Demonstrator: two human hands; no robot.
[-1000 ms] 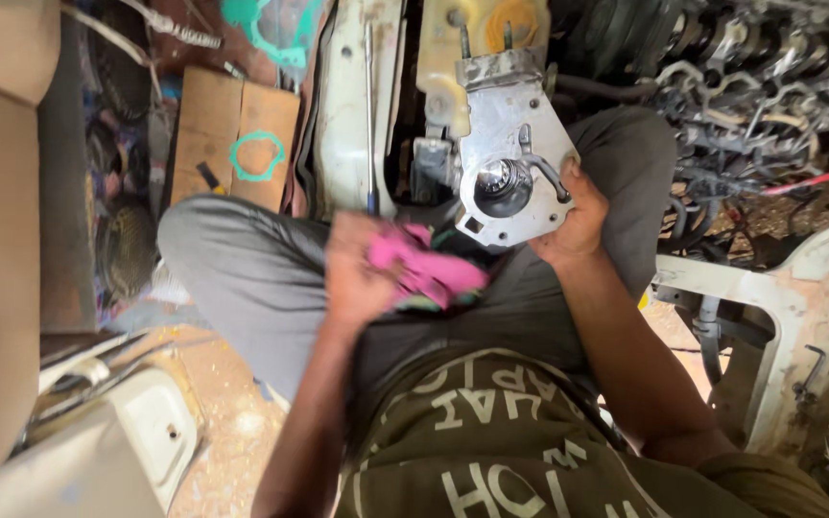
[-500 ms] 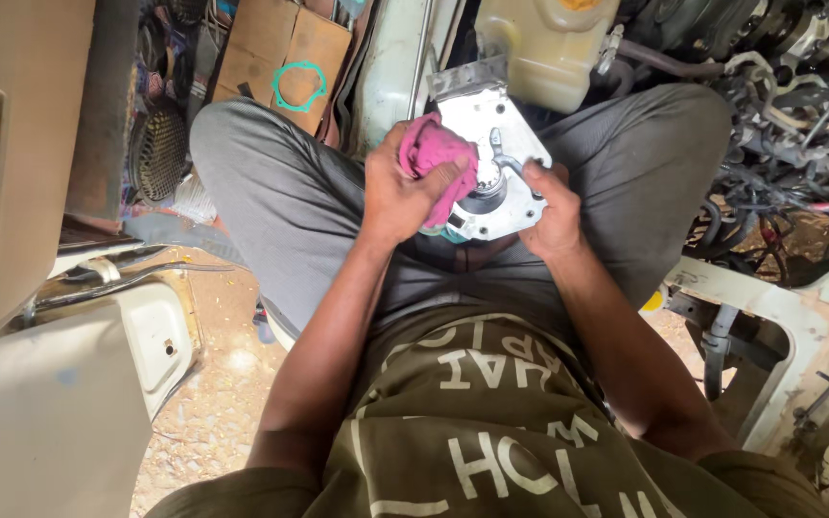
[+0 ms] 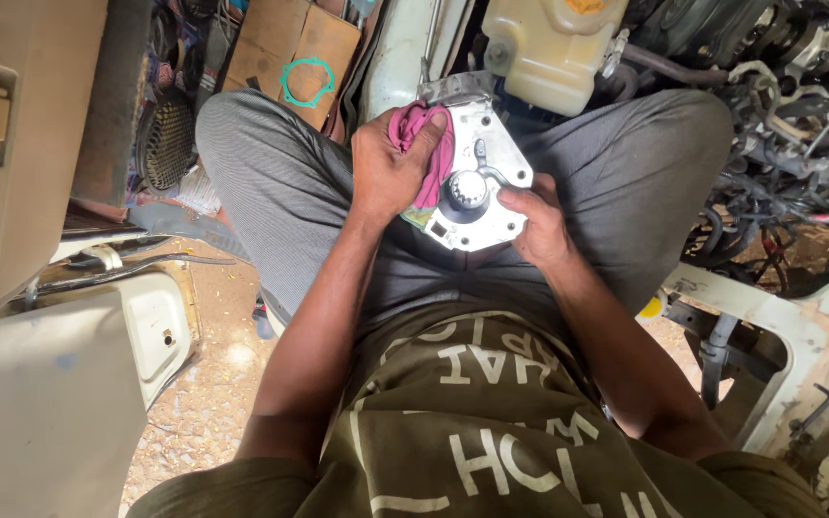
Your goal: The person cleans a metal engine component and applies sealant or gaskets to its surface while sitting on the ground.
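On his lap, the metal part [image 3: 477,182] has come closer; left hand [image 3: 390,173], clamped on a pink rag [image 3: 424,144], now rubs its upper face, right hand [image 3: 534,225] gripping the lower edge

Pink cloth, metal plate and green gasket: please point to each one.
pink cloth [image 3: 426,144], head view, bunched folds beside the left hand.
metal plate [image 3: 484,206], head view, flat lower face.
green gasket [image 3: 307,82], head view, its ring edge.

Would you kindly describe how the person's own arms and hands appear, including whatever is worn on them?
Both arms are bare from the upper arm down. The left hand and right hand wear no gloves, and no rings, watch or bands show on the wrists or fingers. Short sleeves of an olive-green T-shirt with white printed lettering end near the shoulders.
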